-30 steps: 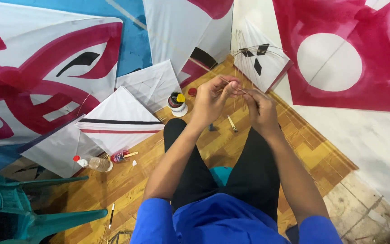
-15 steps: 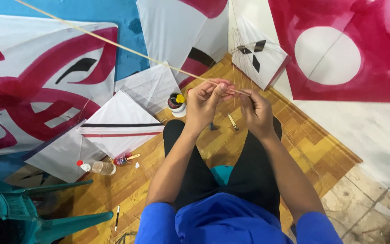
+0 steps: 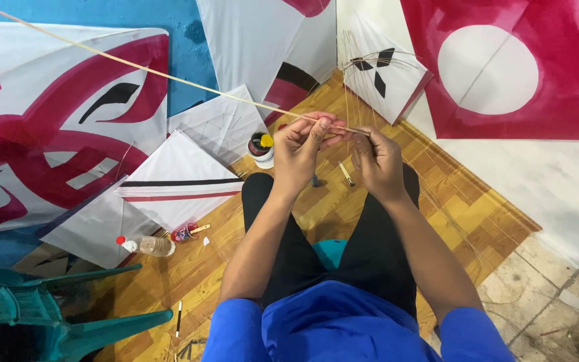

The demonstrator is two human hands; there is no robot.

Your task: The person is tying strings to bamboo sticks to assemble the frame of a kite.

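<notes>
Above wooden parquet floor (image 3: 316, 214), my left hand (image 3: 299, 149) and right hand (image 3: 376, 161) both pinch a long thin bamboo stick (image 3: 169, 76) between their fingers.

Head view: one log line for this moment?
left hand: pinching stick | right hand: at stick end | stick: runs up-left | nearby: kites, jar, bottle

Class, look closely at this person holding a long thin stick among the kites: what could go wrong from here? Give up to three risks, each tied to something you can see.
1. The long thin bamboo stick, pinched by the left hand and right hand, reaches far left; its end might poke the large white-and-crimson paper kite.
2. The small open paint pot beside the knee could tip.
3. The clear plastic bottle on the wooden floor could roll underfoot.
</notes>
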